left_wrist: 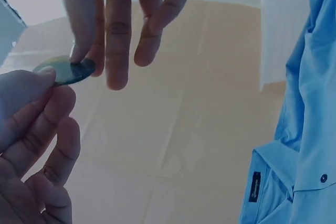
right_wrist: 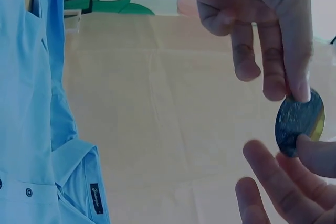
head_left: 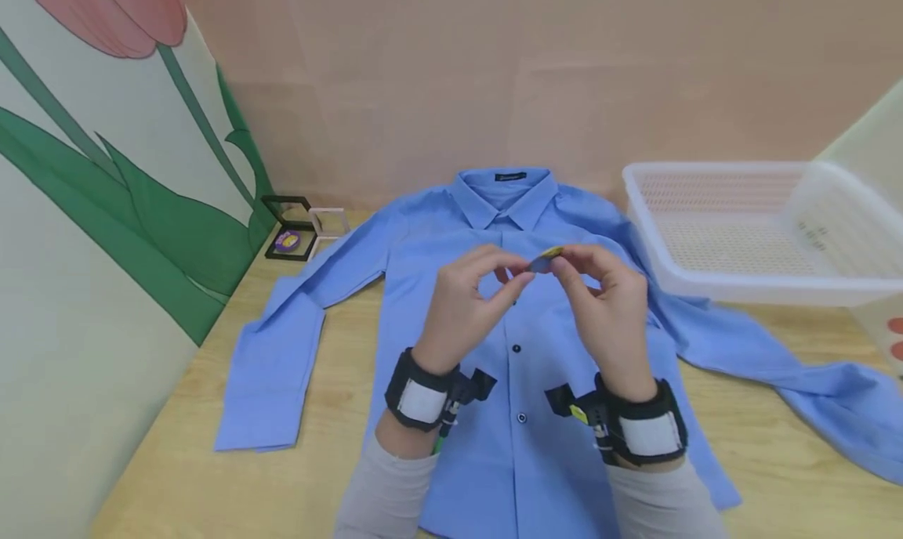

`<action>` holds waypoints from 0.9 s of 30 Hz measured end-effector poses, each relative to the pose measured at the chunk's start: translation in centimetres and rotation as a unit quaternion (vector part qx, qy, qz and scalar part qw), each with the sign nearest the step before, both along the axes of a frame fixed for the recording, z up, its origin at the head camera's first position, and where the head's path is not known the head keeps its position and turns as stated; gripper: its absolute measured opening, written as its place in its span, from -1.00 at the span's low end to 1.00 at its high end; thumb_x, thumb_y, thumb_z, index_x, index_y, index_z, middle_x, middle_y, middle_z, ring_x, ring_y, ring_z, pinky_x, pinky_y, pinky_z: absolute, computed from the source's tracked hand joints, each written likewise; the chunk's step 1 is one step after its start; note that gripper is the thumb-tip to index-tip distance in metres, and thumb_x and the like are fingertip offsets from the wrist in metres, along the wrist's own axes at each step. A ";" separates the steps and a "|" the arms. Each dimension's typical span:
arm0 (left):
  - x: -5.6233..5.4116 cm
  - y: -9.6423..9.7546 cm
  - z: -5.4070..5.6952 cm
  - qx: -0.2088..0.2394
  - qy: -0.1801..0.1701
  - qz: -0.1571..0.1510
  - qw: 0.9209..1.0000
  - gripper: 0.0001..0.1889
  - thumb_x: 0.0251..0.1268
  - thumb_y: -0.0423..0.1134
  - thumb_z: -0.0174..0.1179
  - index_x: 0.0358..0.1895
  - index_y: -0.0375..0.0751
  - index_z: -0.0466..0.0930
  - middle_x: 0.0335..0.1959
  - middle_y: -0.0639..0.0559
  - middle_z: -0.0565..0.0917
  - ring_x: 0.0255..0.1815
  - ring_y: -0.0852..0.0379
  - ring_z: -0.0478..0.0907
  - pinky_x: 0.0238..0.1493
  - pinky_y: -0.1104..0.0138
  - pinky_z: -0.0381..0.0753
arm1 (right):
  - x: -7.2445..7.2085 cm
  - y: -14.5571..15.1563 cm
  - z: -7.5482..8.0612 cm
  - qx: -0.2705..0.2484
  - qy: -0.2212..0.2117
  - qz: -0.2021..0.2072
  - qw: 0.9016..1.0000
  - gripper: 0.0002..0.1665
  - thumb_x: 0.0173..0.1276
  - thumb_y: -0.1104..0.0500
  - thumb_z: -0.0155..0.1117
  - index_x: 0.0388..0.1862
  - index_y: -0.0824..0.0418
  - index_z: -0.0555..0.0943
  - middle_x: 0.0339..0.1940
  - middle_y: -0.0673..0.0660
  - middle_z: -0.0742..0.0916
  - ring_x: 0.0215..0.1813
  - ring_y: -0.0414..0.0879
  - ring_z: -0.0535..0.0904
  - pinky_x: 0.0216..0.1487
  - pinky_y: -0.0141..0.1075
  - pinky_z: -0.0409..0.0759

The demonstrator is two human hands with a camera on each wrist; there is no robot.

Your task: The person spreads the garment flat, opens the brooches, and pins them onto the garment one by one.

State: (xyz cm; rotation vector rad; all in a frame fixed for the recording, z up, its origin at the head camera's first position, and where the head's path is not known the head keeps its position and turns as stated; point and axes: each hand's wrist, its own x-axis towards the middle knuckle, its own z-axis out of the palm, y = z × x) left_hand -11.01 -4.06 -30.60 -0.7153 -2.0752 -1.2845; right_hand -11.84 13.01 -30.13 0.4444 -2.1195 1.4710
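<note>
Above the chest of a blue button-up shirt [head_left: 451, 382], both hands pinch a small round badge [head_left: 545, 258] between thumb and fingers. My left hand [head_left: 469, 308] has its left edge and my right hand [head_left: 607, 312] the opposite edge. In the right wrist view the badge [right_wrist: 295, 121] shows a dark, shiny face with a yellow strip at one side. From the left wrist it appears nearly edge-on. The shirt lies front up, collar [head_left: 504, 202] away from me and dark buttons down the middle.
At the back left, a black square frame case [head_left: 271, 251] holds a purple round badge [head_left: 287, 241], with a pale frame [head_left: 328, 222] beside it. A white plastic basket [head_left: 762, 292] stands back right by the shirt's sleeve [head_left: 762, 347]. The left sleeve [head_left: 271, 374] lies bent on the wooden table [head_left: 169, 484].
</note>
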 end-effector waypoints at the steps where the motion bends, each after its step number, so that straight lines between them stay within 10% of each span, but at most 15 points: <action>1: 0.0 0.1 0.1 -0.012 0.011 0.011 1.000 -0.87 0.29 -0.28 0.33 -0.17 -0.25 0.74 -0.32 -0.01 0.74 -0.30 0.20 0.58 -0.40 0.52 0.47 | 0.0 -0.1 0.0 -0.009 -0.002 -0.004 1.000 -0.82 0.40 0.28 0.28 -0.12 0.37 0.71 -0.24 0.01 0.79 -0.21 -0.41 0.65 -0.28 -0.63 0.60; 12: 0.2 0.6 0.2 -0.084 0.062 0.072 0.992 -0.90 0.28 -0.30 0.34 -0.19 -0.21 0.75 -0.32 0.04 0.75 -0.29 0.16 0.60 -0.20 0.53 0.52 | 0.7 -0.5 0.3 -0.037 -0.043 0.013 0.998 -0.66 0.44 0.18 0.27 0.14 0.23 0.68 -0.07 0.28 0.79 -0.06 -0.41 0.70 0.04 -0.57 0.60; 19: 0.6 0.7 0.7 -0.114 0.091 0.086 0.986 -0.89 0.29 -0.27 0.34 -0.19 -0.19 0.74 -0.36 0.07 0.73 -0.28 0.20 0.57 -0.21 0.52 0.51 | 0.9 -0.3 0.9 -0.063 -0.067 0.060 0.994 -0.59 0.34 0.23 0.37 0.18 0.12 0.66 -0.11 0.04 0.83 -0.06 -0.26 0.73 -0.01 -0.48 0.65; 27: 0.6 0.8 0.6 -0.102 0.094 0.069 0.988 -0.83 0.24 -0.22 0.39 -0.16 -0.19 0.74 -0.34 0.05 0.73 -0.26 0.18 0.55 -0.18 0.50 0.51 | 0.3 0.7 0.6 -0.180 -0.113 0.225 0.951 -0.54 0.40 0.36 0.24 0.27 0.38 0.53 -0.02 0.06 0.80 0.06 -0.12 0.70 0.07 -0.37 0.67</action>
